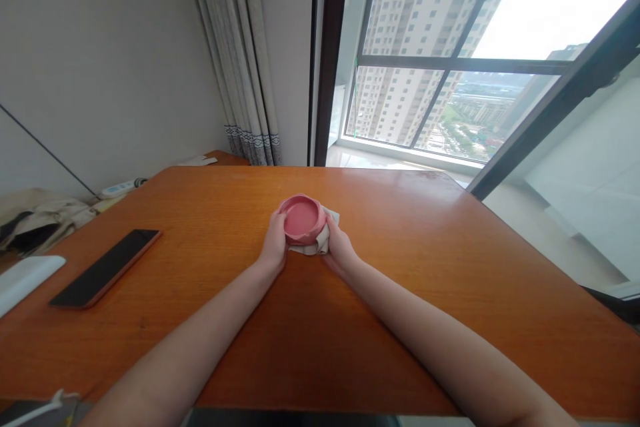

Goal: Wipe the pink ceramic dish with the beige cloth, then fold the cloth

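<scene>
The person's left hand (pixel 273 240) grips the left side of a round pink bowl with a wavy rim (pixel 301 215), thumb by the rim and fingers curled around the outer wall; the right hand (pixel 342 248) is closed on a crumpled pale grey cloth (pixel 323 241), pressing it to the bowl's right side, though most of its fingertips are hidden; the bowl sits at the centre of the frame, over a glossy orange-brown wooden table (pixel 410 233), its hollow facing the viewer; whether its base touches the wood cannot be told.

The step in hand looks like wiping the outer wall; the next move would seem to call for a steady left hold while the cloth is worked along the side.

No brand, label or writing can be read, neither on the bowl nor on the flat black phone with a reddish edge (pixel 107 268) at left; its screen is dark.
</scene>
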Available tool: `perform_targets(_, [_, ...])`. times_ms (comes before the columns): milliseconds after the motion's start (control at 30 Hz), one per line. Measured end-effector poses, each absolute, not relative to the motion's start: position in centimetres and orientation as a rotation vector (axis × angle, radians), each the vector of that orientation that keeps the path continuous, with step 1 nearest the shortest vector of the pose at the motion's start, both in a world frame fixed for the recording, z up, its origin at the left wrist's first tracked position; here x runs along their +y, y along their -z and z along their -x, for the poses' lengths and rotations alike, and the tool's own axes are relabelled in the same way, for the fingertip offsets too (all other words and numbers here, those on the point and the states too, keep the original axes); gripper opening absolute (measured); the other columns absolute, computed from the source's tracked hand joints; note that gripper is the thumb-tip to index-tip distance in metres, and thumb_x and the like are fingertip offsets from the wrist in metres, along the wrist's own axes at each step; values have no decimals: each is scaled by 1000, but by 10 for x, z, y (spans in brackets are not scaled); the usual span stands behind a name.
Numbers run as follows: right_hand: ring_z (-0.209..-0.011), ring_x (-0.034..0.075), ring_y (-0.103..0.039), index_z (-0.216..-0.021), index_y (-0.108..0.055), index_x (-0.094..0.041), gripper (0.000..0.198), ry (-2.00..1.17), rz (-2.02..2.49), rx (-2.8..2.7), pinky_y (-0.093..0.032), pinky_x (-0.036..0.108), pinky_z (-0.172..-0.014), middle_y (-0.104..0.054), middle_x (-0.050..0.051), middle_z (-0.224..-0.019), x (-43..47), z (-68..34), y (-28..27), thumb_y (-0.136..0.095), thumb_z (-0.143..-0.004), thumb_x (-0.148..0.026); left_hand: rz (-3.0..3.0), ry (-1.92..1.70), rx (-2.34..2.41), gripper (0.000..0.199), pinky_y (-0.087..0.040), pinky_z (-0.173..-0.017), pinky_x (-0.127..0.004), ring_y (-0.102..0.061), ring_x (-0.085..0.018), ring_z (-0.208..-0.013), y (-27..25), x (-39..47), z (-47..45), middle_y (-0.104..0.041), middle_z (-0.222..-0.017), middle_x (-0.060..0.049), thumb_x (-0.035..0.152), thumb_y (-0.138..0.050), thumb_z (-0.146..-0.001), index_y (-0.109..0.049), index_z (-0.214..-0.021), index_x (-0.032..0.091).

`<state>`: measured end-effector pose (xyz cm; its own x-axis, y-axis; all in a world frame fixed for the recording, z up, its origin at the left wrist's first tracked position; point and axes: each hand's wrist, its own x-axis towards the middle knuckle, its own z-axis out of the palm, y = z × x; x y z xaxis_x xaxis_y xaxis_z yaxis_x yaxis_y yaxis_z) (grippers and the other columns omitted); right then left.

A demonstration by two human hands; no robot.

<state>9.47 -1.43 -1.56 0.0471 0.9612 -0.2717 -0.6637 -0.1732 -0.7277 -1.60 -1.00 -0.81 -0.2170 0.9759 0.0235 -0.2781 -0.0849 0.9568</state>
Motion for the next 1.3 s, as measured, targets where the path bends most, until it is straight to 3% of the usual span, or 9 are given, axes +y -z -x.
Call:
perform_targets(267, [-89, 17, -63, -79, -67, -20, 17, -1458, 987, -578, -50, 26, -81, -71, -1, -80, 4, -122, 15, -54, -78, -32, -978, -1201, 1177, 34, -47, -78, -31, -59, -18, -85, 7, -8, 21, -63, -90, -3, 39, -62, -73, -55, -99, 18])
perform_targets(433, [-94, 17, -63, -85, -67, -22, 20, -1478, 936, -511, -49, 27, -83, -72, -2, -86, -11, -107, 12, -52, -81, -35, -1083, -1494, 1107, 30, -40, -95, -30, -54, -19, -106, 11, -6, 18, -62, -109, -6, 39, -55, -79, -60, -99, 17])
perform_targets(633, [-99, 23, -63, -83, -68, -18, 16, -1853, 1008, -820, -48, 36, -89, -72, 6, -88, -20, -101, 6, -62, -75, -31, -677, -1848, 954, 34, -44, -91, -25, -54, -14, -109, 5, 3, 31, -59, -116, -1, 41, -51, -81, -54, -109, 23])
perform_targets(700, [-109, 26, -58, -84, -68, -18, 18, -1693, 1147, -962, -44, 39, -95, -70, 6, -96, -15, -112, 1, -66, -71, -31, -649, -1822, 984, 32, -46, -88, -23, -55, -13, -105, 3, 4, 33, -60, -112, -1, 40, -51, -80, -55, -107, 23])
perform_targets(800, [-124, 21, -45, -103, -64, -24, 36, -1175, 1125, -1026, -32, 35, -107, -59, 2, -123, -7, -125, -8, -70, -69, -31, -720, -1712, 1020, 30, -47, -85, -23, -56, -14, -103, 3, 0, 28, -61, -110, -1, 38, -53, -80, -55, -105, 22])
perform_targets(867, [-122, 18, -46, -114, -59, -28, 46, -1122, 1028, -1068, -31, 33, -107, -54, 0, -130, -5, -128, -11, -70, -69, -33, -793, -1596, 976, 33, -48, -83, -25, -57, -15, -102, 2, -6, 20, -61, -111, -2, 42, -55, -80, -55, -106, 23])
perform_targets(1067, [-101, 19, -60, -93, -67, -20, 24, -1302, 941, -877, -44, 33, -94, -69, 3, -102, 5, -148, -3, -63, -73, -33, -1079, -1019, 958, 62, -50, -79, -39, -62, -23, -88, 3, -16, 14, -63, -102, -9, 66, -45, -77, -49, -123, 24])
perform_targets(1167, [-84, 19, -64, -87, -66, -19, 17, -1275, 1075, -581, -52, 33, -78, -71, 4, -87, 18, -196, 4, -57, -76, -28, -1686, -938, 1198, 54, -43, -89, -43, -59, -26, -93, 3, -19, 23, -62, -101, -9, 53, -60, -73, -54, -118, 24])
perform_targets(1300, [-80, 16, -64, -94, -64, -16, 24, -935, 1197, -566, -53, 30, -73, -68, 4, -87, 34, -288, 13, -47, -80, -25, -2302, -705, 1232, 38, -28, -103, -45, -47, -30, -114, 3, -26, 29, -58, -116, -9, 43, -65, -70, -63, -103, 24])
